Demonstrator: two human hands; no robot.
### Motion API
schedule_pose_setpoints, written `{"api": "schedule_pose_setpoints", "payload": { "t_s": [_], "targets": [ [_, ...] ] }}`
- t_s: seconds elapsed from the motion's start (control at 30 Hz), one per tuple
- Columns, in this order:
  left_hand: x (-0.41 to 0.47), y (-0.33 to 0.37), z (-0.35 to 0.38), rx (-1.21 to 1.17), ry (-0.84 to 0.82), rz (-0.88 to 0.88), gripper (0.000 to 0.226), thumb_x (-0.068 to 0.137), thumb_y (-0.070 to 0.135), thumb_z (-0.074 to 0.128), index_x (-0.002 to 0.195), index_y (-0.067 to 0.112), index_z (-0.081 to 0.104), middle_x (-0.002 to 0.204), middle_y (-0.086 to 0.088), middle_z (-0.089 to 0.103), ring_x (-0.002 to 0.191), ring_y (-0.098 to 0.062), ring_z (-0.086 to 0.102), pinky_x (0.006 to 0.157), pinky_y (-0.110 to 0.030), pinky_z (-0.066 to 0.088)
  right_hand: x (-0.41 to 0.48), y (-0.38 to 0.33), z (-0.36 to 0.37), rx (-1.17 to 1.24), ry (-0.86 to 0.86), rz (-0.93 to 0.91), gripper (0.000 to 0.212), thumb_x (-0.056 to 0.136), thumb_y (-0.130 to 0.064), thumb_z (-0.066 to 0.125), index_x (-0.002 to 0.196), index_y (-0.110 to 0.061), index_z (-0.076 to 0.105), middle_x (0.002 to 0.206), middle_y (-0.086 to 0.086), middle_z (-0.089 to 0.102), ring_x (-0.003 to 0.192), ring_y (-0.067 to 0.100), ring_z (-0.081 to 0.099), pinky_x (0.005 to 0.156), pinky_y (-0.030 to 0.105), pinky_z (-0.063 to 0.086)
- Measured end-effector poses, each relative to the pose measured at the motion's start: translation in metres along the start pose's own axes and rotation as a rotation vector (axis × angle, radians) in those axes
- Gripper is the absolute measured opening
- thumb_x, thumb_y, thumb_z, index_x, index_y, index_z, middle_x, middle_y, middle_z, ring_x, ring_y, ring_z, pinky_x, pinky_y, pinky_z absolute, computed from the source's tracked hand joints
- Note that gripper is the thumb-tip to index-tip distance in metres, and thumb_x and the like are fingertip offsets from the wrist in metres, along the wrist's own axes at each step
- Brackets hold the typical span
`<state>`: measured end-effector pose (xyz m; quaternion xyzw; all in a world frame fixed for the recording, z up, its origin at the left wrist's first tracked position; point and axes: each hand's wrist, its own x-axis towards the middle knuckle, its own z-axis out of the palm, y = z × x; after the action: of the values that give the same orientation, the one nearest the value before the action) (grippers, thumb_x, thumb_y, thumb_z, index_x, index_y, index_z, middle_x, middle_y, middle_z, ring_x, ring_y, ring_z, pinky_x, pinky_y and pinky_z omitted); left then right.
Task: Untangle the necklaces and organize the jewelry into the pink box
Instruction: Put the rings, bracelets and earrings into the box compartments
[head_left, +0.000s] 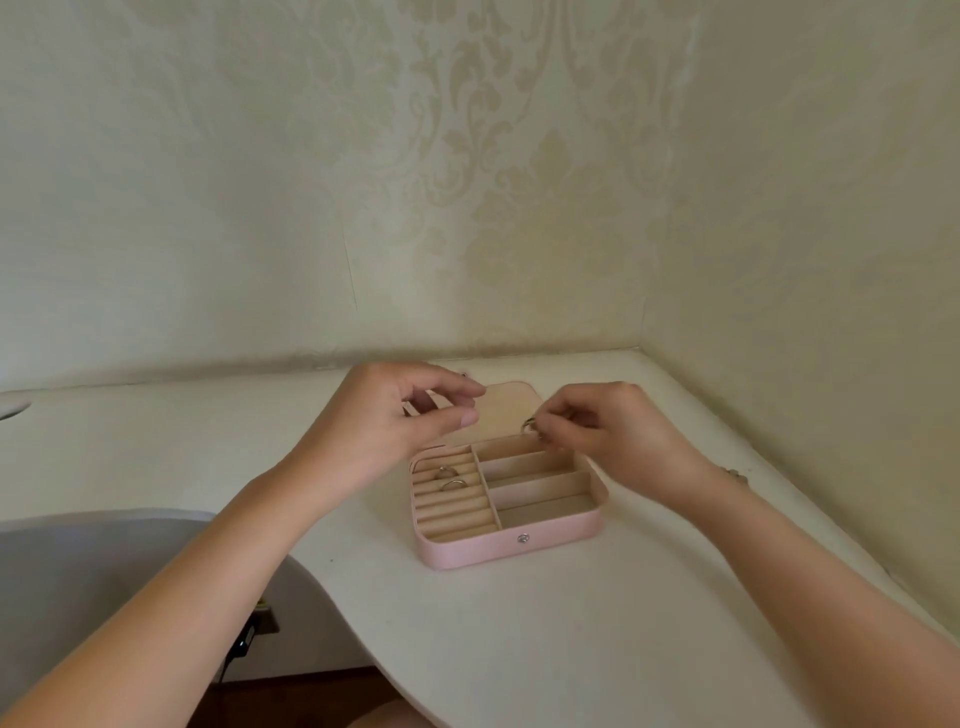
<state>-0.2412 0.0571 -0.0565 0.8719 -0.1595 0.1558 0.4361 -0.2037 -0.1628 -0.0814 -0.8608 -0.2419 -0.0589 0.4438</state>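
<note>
Open pink rounded-square jewelry box sits on the white table near the wall corner, lid folded back flat behind it. L hand hovers over the box's far-left edge: fingers loosely curled, thumb and index apart w/ a clear gap, nothing seen held. R hand is over the far-right compartment, thumb + fingertips pinching a small metal ring just above the box rim, in front of the lid; remaining fingers tucked in. Inside the box, two thin rings stand in the beige ring-roll slots on the left side, close together, in the far half of the rolls. Long beige compartments run along the right side. Small shiny item lies on the table by the R wrist, too small to ID.
</note>
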Motion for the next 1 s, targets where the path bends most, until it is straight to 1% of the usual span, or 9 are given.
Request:
{"api": "schedule_pose_setpoints", "payload": {
  "t_s": [0.13, 0.33, 0.4, 0.5, 0.6, 0.7, 0.83, 0.9, 1.0],
  "targets": [
    [-0.004, 0.006, 0.006, 0.077, -0.166, -0.032, 0.016, 0.071, 0.027, 0.080, 0.084, 0.035, 0.075, 0.078, 0.012, 0.072, 0.065, -0.007, 0.062, 0.062, -0.019, 0.047, -0.010, -0.015, 0.020, 0.095, -0.115, -0.059, 0.014, 0.087, -0.015, 0.065, 0.076, -0.024, 0.067, 0.071, 0.000, 0.070, 0.068, 0.008, 0.062, 0.067, 0.017, 0.046],
    [-0.008, 0.003, 0.007, 0.046, -0.176, -0.094, 0.010, 0.071, 0.016, 0.081, 0.077, 0.023, 0.077, 0.068, 0.004, 0.072, 0.057, -0.007, 0.064, 0.062, -0.019, 0.052, -0.011, -0.013, 0.028, 0.197, -0.119, -0.062, 0.006, 0.087, -0.016, 0.066, 0.085, -0.013, 0.071, 0.079, 0.008, 0.072, 0.079, 0.023, 0.068, 0.078, 0.031, 0.052],
    [-0.009, 0.003, 0.007, 0.084, -0.179, -0.100, 0.007, 0.071, 0.016, 0.080, 0.076, 0.019, 0.077, 0.066, 0.000, 0.071, 0.056, -0.006, 0.064, 0.060, -0.017, 0.051, -0.012, -0.014, 0.029, 0.248, -0.129, -0.055, 0.005, 0.086, -0.018, 0.068, 0.083, -0.016, 0.072, 0.080, 0.008, 0.073, 0.079, 0.025, 0.069, 0.080, 0.034, 0.053],
    [-0.011, -0.001, 0.007, 0.150, -0.172, -0.140, 0.006, 0.071, 0.020, 0.081, 0.074, 0.020, 0.076, 0.061, 0.004, 0.069, 0.054, -0.002, 0.062, 0.055, -0.013, 0.048, -0.011, -0.012, 0.030, 0.222, -0.118, -0.024, 0.002, 0.083, -0.023, 0.070, 0.082, -0.022, 0.071, 0.076, 0.001, 0.072, 0.075, 0.019, 0.068, 0.074, 0.027, 0.052],
    [-0.015, -0.011, 0.006, 0.213, -0.188, -0.215, 0.006, 0.071, 0.024, 0.081, 0.072, 0.024, 0.076, 0.056, 0.010, 0.067, 0.051, 0.002, 0.057, 0.055, -0.015, 0.045, -0.009, -0.008, 0.029, 0.051, -0.075, -0.022, 0.004, 0.085, -0.025, 0.069, 0.081, -0.025, 0.070, 0.067, -0.012, 0.062, 0.063, 0.000, 0.054, 0.061, 0.011, 0.041],
    [-0.020, -0.019, 0.009, 0.266, -0.191, -0.241, 0.007, 0.071, 0.028, 0.081, 0.072, 0.024, 0.076, 0.061, 0.014, 0.067, 0.053, 0.001, 0.055, 0.056, -0.019, 0.042, -0.009, -0.005, 0.028, -0.023, -0.079, -0.021, 0.007, 0.086, -0.023, 0.066, 0.081, -0.021, 0.070, 0.064, -0.015, 0.059, 0.062, -0.002, 0.051, 0.060, 0.010, 0.039],
    [-0.021, -0.019, 0.013, 0.353, -0.178, -0.198, 0.006, 0.074, 0.029, 0.079, 0.074, 0.025, 0.075, 0.056, 0.032, 0.059, 0.060, 0.007, 0.057, 0.054, -0.011, 0.039, -0.010, -0.005, 0.027, -0.066, -0.113, -0.038, 0.010, 0.087, -0.023, 0.066, 0.081, -0.018, 0.071, 0.066, -0.013, 0.061, 0.063, -0.003, 0.053, 0.061, 0.010, 0.040],
    [-0.021, -0.019, 0.012, 0.361, -0.151, -0.185, 0.005, 0.074, 0.029, 0.079, 0.075, 0.025, 0.075, 0.054, 0.029, 0.060, 0.063, 0.008, 0.058, 0.054, -0.010, 0.040, -0.010, -0.005, 0.026, -0.079, -0.121, -0.045, 0.009, 0.087, -0.023, 0.066, 0.081, -0.019, 0.071, 0.067, -0.013, 0.062, 0.064, -0.003, 0.053, 0.062, 0.010, 0.040],
    [-0.020, -0.019, 0.011, 0.435, -0.157, -0.185, 0.006, 0.075, 0.031, 0.078, 0.076, 0.025, 0.076, 0.060, 0.017, 0.064, 0.066, -0.001, 0.061, 0.057, -0.014, 0.043, -0.009, -0.003, 0.026, -0.092, -0.130, -0.041, 0.009, 0.088, -0.023, 0.065, 0.083, -0.018, 0.071, 0.070, -0.013, 0.063, 0.066, -0.002, 0.054, 0.063, 0.010, 0.041]
  ]
}}
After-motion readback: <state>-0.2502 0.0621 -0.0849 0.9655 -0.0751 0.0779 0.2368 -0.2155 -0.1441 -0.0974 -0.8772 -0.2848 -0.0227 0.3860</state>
